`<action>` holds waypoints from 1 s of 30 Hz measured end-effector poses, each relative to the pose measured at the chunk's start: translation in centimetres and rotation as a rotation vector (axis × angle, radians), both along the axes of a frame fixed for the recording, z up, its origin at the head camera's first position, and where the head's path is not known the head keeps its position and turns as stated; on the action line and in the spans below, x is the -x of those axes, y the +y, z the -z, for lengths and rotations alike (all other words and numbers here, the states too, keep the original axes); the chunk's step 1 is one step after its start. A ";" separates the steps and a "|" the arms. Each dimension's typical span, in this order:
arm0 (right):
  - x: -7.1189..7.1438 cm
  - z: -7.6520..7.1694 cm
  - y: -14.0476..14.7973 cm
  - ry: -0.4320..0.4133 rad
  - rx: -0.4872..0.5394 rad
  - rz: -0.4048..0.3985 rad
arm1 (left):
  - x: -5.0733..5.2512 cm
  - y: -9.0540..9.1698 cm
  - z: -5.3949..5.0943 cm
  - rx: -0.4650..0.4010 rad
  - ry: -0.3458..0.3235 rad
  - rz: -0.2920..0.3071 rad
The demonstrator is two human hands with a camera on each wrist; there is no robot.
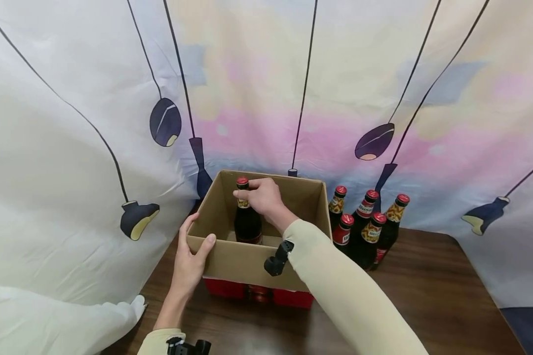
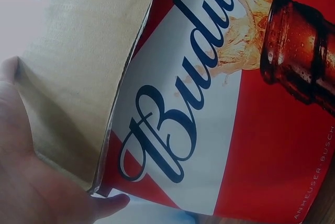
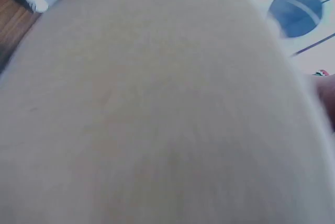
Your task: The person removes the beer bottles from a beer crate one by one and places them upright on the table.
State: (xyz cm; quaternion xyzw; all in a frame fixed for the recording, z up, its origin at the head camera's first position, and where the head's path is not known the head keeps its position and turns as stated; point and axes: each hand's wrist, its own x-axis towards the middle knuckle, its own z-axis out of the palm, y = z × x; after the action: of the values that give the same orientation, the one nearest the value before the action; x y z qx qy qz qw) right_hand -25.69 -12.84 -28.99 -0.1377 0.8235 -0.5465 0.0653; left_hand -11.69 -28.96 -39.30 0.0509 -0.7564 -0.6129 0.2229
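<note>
An open cardboard beer box stands on the table, its plain brown flap hanging over the red printed front. Inside it, toward the left, a dark beer bottle with a red cap stands upright. My right hand pinches this bottle's neck just below the cap. At the box's front left corner, my left hand grips the rim, thumb toward the front and fingers along the left side. The left wrist view shows the left hand against the brown flap. A blurred tan surface fills most of the right wrist view.
Several capped beer bottles stand close together just right of the box on the brown wooden table. Printed fabric hangs behind and at the sides. White cloth bunches at the table's left edge.
</note>
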 end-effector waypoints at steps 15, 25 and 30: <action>-3.4 -4.8 5.1 0.118 0.302 -0.045 | 0.3 -1.2 -0.1 -0.027 -0.021 -0.027; -4.5 -9.5 9.0 0.181 0.405 0.020 | 0.6 -1.3 -0.3 -0.034 -0.024 -0.023; -5.3 -12.3 11.1 0.240 0.438 0.035 | 0.4 -1.5 -0.4 -0.026 -0.035 -0.024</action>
State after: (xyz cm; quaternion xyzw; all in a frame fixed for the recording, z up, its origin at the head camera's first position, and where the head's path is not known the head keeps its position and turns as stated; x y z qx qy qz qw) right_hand -20.40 -1.79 -16.71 -0.1985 0.6896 -0.6925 -0.0738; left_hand -12.09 -30.45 -38.92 0.0733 -0.7514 -0.6191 0.2163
